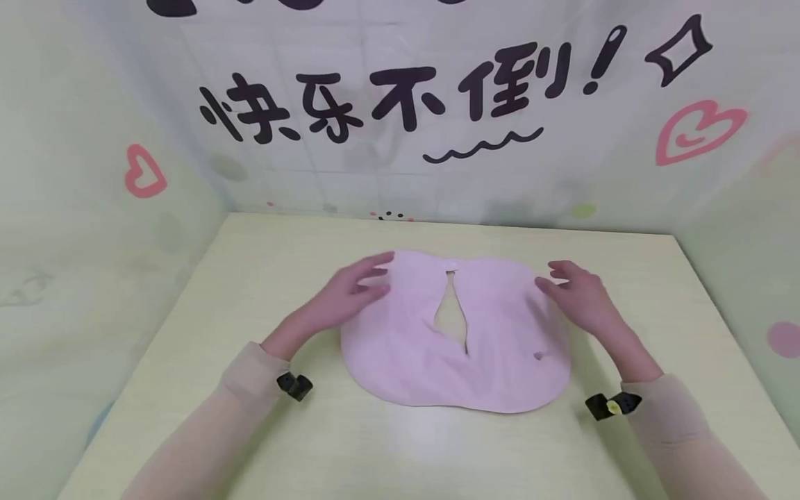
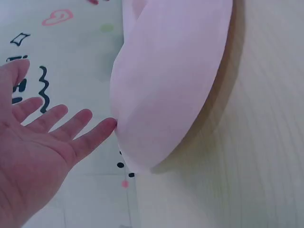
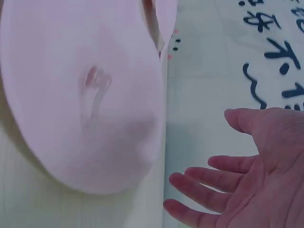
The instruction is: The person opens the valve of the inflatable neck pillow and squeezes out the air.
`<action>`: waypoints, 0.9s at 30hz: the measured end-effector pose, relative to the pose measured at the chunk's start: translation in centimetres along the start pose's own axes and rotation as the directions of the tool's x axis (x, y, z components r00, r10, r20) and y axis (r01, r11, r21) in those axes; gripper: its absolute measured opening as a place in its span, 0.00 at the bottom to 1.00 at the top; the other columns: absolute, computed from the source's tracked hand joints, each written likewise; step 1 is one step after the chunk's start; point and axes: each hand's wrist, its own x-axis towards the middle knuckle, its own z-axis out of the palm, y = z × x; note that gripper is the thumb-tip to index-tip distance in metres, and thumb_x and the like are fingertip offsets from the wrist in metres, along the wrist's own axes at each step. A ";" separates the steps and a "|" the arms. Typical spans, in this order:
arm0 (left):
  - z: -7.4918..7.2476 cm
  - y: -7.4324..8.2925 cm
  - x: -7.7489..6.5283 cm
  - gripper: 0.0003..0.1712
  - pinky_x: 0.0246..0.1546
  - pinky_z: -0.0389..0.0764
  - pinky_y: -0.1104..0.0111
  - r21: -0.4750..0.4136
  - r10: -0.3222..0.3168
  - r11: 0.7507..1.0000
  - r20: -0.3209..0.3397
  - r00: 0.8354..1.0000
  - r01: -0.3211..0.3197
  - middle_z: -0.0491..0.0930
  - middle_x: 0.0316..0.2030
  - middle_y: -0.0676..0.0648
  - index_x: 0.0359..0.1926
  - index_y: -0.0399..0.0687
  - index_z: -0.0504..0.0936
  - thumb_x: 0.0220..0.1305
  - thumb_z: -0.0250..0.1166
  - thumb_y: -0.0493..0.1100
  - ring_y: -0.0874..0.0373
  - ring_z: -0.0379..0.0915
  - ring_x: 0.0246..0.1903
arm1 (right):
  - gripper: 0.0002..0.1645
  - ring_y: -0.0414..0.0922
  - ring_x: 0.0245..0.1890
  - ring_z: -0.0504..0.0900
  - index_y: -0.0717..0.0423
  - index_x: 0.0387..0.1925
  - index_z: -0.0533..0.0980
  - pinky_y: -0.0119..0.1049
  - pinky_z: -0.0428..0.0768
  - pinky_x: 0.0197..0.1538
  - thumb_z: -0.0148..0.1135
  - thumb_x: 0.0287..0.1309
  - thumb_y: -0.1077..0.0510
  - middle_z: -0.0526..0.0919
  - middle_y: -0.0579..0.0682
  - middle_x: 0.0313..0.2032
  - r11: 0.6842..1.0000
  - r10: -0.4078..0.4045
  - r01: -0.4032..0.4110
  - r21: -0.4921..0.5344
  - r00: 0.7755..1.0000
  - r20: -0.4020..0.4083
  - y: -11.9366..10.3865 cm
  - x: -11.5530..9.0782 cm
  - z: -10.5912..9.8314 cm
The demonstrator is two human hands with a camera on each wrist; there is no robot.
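A pink cloth bib (image 1: 400, 347) lies spread on the table, with a teardrop opening in its middle and a closure at the top of that opening. It bears a small heart-shaped mark (image 3: 97, 78) on its right half. My left hand (image 1: 350, 292) is at the bib's upper left edge with fingers spread. In the left wrist view its little finger meets the bib's edge in the picture; whether it touches, I cannot tell. At the upper right edge is my right hand (image 1: 578, 295), its fingers apart and loosely bent. The right wrist view shows nothing in that hand (image 3: 266, 175).
The pale wooden table (image 1: 400, 458) carries the bib near its middle. A printed white cloth backdrop (image 1: 375, 187) with black characters and hearts stands along the back and both sides. Dark wrist cameras (image 1: 294, 385) sit at both sleeve cuffs.
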 end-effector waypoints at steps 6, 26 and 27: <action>-1.5 -2.6 0.7 0.31 0.52 0.73 0.54 -0.108 -0.161 0.984 -0.193 0.968 0.142 0.63 0.67 0.47 0.70 0.51 0.61 0.68 0.57 0.43 0.44 0.63 0.62 | 0.40 0.65 0.56 0.71 0.71 0.63 0.62 0.55 0.72 0.51 0.50 0.66 0.41 0.67 0.70 0.60 0.992 0.089 -0.085 0.098 0.995 -0.038 3.2 1.8 -0.2; -2.2 -5.9 2.7 0.30 0.32 0.80 0.63 -0.288 -0.633 0.747 -0.032 0.773 0.600 0.78 0.43 0.39 0.64 0.36 0.65 0.66 0.58 0.46 0.53 0.77 0.34 | 0.37 0.42 0.40 0.78 0.72 0.67 0.54 0.37 0.79 0.43 0.53 0.66 0.54 0.76 0.59 0.48 0.801 0.175 -0.308 0.514 0.940 0.292 4.4 2.6 0.6; -2.2 -6.1 2.9 0.28 0.30 0.80 0.64 -0.327 -0.654 0.716 -0.006 0.756 0.617 0.78 0.40 0.41 0.62 0.36 0.67 0.66 0.58 0.47 0.54 0.77 0.32 | 0.36 0.40 0.37 0.79 0.72 0.67 0.55 0.36 0.80 0.41 0.54 0.66 0.54 0.78 0.56 0.45 0.800 0.177 -0.317 0.509 0.936 0.305 4.4 2.6 0.6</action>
